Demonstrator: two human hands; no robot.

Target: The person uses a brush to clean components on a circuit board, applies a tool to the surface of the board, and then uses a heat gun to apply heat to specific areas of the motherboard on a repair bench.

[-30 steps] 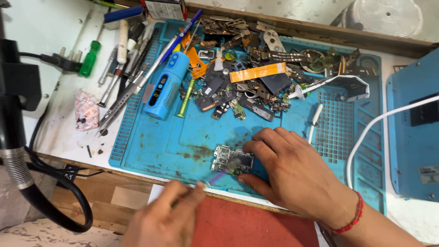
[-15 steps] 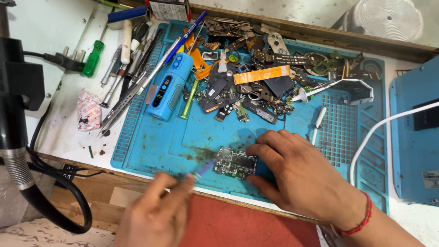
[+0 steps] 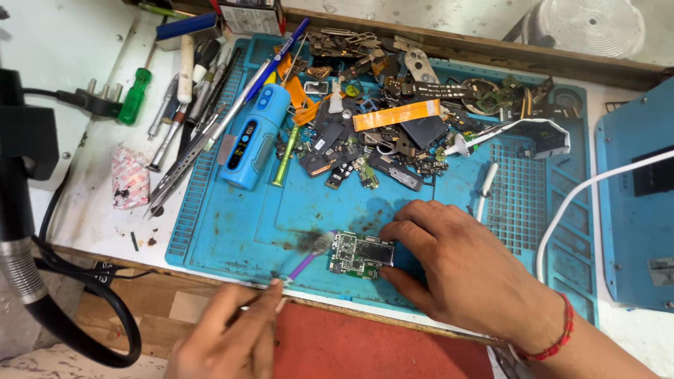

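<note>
Circuit board, small and green with metal shields, lies flat on the blue silicone work mat near its front edge, pinned there by the right hand: thumb below the board's right end, forefinger above it, remaining fingers spread loosely on the mat, nothing else gripped. Left hand is closed in a pinch on a purple-handled brush, whose dark bristles touch the mat at the board's left edge, over a sooty smear. Risk noted: the hold acts on one end only, so a firm brush stroke could pivot or skid the board toward the front lip of the mat. Bristles look dirty; they may drag residue back across the contacts, or snag a small component. Just beyond the board sits a heap of loose phone parts with an orange flex strip on top; a sweeping stroke could flick debris into it, or knock a small piece onto the board. Left of the heap: a blue cylindrical tool, a blue pen, tweezers, and a green-handled screwdriver off the mat. A white cable curves close past the right wrist and might catch on it, jolting the hold. Black hose at far left is well apart.
</note>
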